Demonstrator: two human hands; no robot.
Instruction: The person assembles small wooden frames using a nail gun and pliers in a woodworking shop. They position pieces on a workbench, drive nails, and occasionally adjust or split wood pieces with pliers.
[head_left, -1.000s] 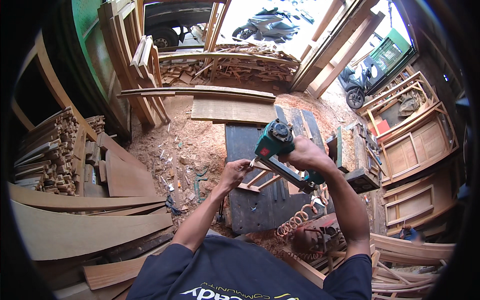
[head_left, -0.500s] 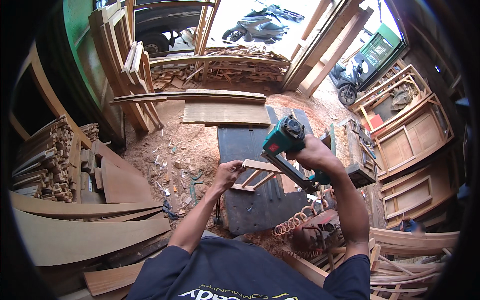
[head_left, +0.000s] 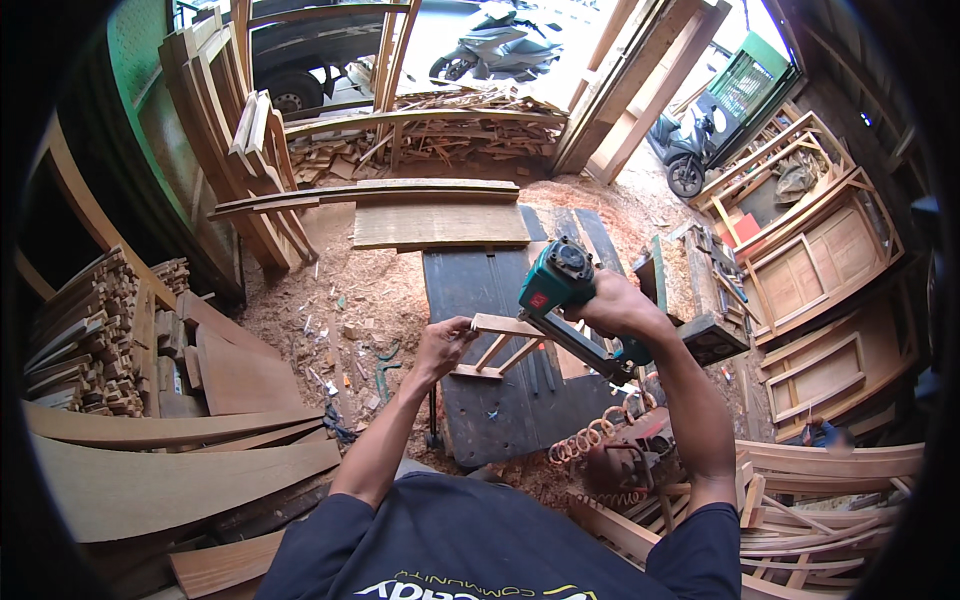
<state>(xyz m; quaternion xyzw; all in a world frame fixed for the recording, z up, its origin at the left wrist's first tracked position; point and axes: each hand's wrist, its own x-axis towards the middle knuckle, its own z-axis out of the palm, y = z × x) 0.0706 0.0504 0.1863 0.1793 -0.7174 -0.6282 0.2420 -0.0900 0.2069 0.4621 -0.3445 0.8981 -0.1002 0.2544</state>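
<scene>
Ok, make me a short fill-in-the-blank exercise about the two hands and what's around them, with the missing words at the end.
1. The left hand holds one end of the small frame, which is made of ____.
2. The right hand grips the nail gun, whose body is a bluish ____.
3. In the picture, the coiled hose lies below and to the ____ of the small frame.

Missing words: wood; green; right.

On the green nail gun (head_left: 555, 283), a small red label (head_left: 538, 299) shows a pale mark too small to make out. Below the nail gun, the dark shirt (head_left: 470, 530) carries large white letters (head_left: 397, 590), partly cut by the view's lower edge, a thin line of yellow capitals (head_left: 452, 583) above them, and a yellow emblem (head_left: 570, 592) beside.
</scene>
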